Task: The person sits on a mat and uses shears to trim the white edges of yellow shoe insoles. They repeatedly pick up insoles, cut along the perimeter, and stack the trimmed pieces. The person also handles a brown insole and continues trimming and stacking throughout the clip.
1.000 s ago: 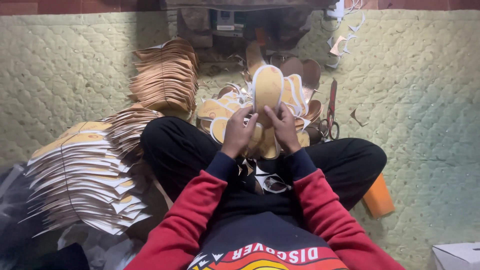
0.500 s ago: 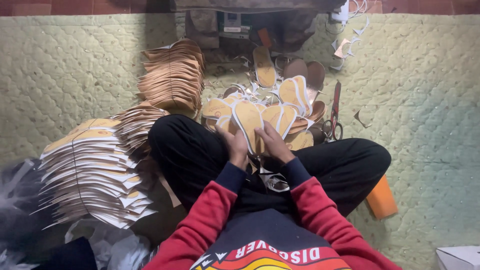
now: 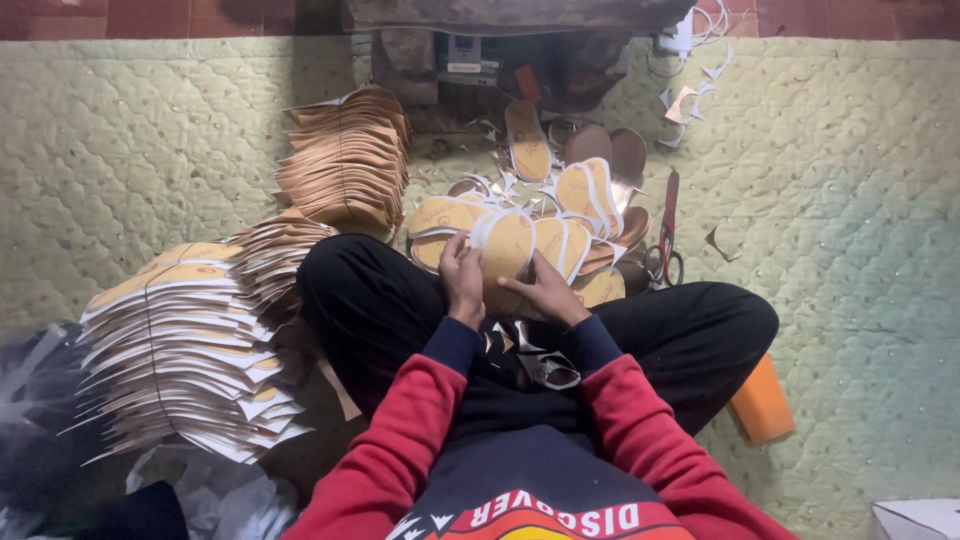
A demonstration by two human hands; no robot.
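I sit cross-legged on a pale green quilted mat (image 3: 150, 140). My left hand (image 3: 463, 278) and my right hand (image 3: 545, 290) both grip one tan shoe insole with a white edge (image 3: 505, 245), held low over my black-trousered legs. Just beyond it lies a loose pile of similar cut insoles (image 3: 560, 215). Red-handled scissors (image 3: 666, 235) lie to the right of that pile, apart from my hands.
A fanned stack of uncut insole sheets (image 3: 190, 345) lies at my left knee, and a brown stack (image 3: 345, 160) stands farther back. An orange object (image 3: 762, 400) sits by my right leg. White offcuts litter the mat (image 3: 690, 95). A white box corner (image 3: 915, 520) shows bottom right.
The insole, held up high a second ago, has come down toward my lap. Both hands moved nearer to my body with it. The view has shifted slightly.
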